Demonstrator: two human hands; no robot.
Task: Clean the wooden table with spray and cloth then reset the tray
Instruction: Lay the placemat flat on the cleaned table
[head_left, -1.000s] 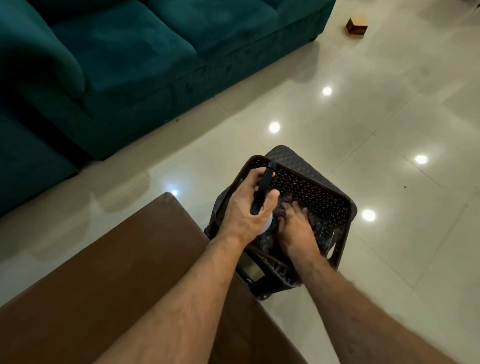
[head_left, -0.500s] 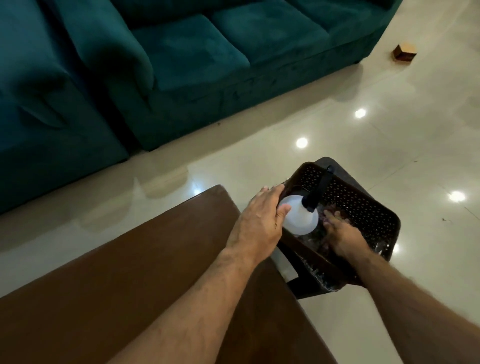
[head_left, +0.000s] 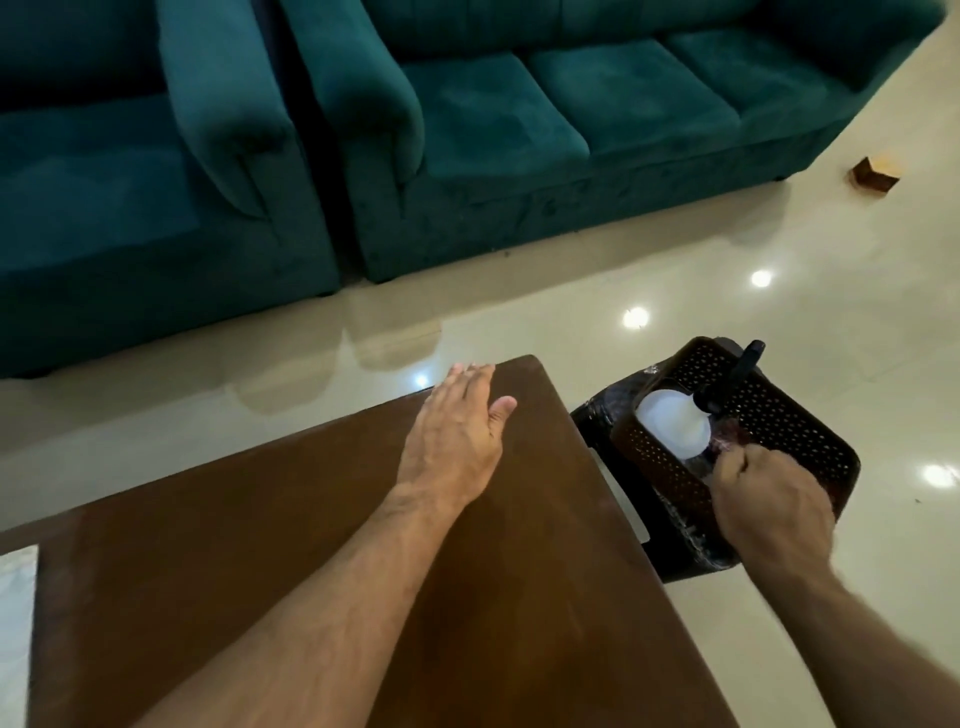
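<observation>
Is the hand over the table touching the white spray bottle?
Apart. In the head view the left hand lies flat over the wooden table, while the spray bottle sits in the basket, with bare tabletop between them.

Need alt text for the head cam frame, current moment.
A person's left hand lies flat and open over a brown wooden table, while the right hand curls into a dark perforated basket holding a white spray bottle. Teal sofas line the glossy tiled floor behind.

dark brown perforated basket (head_left: 779, 415), white spray bottle (head_left: 672, 426) with black nozzle, reddish-brown wooden table (head_left: 363, 571), teal sofas (head_left: 519, 130).
</observation>
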